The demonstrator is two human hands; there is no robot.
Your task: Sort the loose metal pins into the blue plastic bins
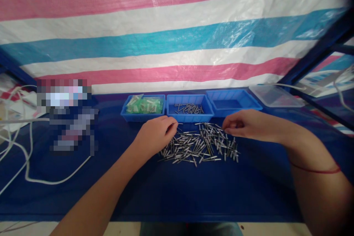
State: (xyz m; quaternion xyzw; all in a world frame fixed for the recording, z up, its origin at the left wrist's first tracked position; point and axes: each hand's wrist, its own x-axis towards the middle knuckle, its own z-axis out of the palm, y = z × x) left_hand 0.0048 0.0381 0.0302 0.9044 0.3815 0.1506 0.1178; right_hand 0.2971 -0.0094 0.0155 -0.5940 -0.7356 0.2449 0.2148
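Note:
A loose pile of silver blind rivets (pixel 193 145) lies on the dark blue table between my two hands. At the pile's upper left edge is my left hand (pixel 156 132), closed with thumb and fingers together; a thin rivet shows beside its fingertips, but whether it is gripped is unclear. My right hand (pixel 245 125) hovers at the upper right of the pile with fingers curled in a pinch. What lies between those fingertips is hidden. Behind the pile, the middle blue bin (pixel 189 119) contains more rivets (pixel 190 108).
The left blue bin (pixel 143 117) holds green-and-clear small packets (pixel 145 105); the right blue bin (pixel 235 105) shows its bare floor. A translucent lid (pixel 276 96) lies at the back right. White cables (pixel 49 182) loop across the left side. A striped sheet (pixel 166 44) hangs behind.

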